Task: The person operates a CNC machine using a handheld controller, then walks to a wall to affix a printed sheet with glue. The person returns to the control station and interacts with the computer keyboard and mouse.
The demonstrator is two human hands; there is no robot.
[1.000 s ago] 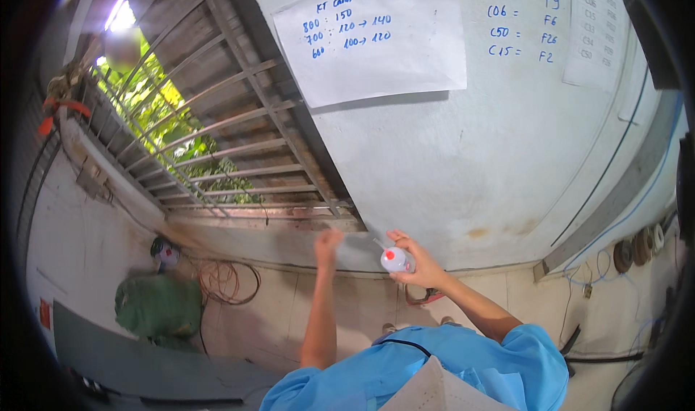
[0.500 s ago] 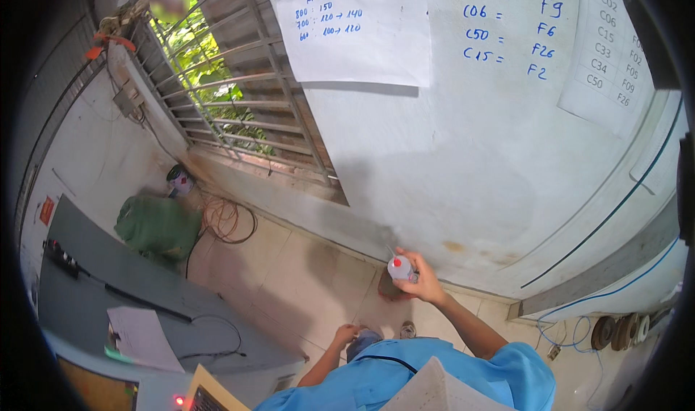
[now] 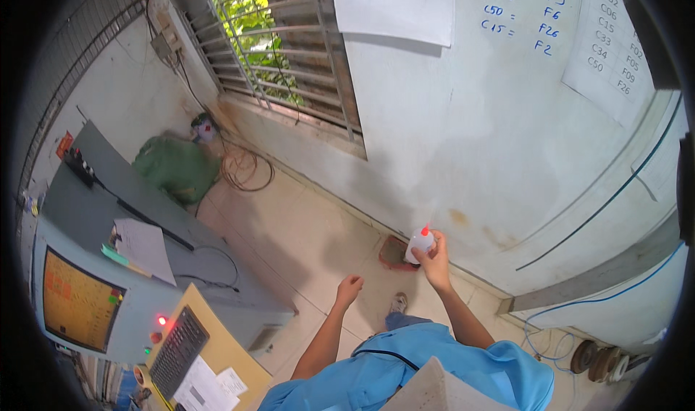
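Note:
In my right hand (image 3: 436, 257) is a small white squeeze bottle (image 3: 418, 246) with a red pointed nozzle; the fingers wrap round its side and the nozzle points up. Beyond the bottle, a reddish tub (image 3: 386, 259) sits on the floor against the wall, partly hidden by the bottle and hand. My left hand (image 3: 350, 291) hangs over the floor tiles in front of me, its fingers loosely curled. Nothing shows in it, and it touches nothing.
On my left stand a grey cabinet (image 3: 108, 194), a screen (image 3: 81, 299) and a yellow shelf with a keyboard (image 3: 181, 353). A green sack (image 3: 177, 168) and coiled hose (image 3: 246, 170) lie in the far left corner. Dark discs (image 3: 599, 364) and blue cable (image 3: 554, 309) are at right.
The view has turned, bringing the screen and keyboard into sight. My right hand has carried the bottle slightly right and up, its nozzle now upright. My left hand has risen and moved forward.

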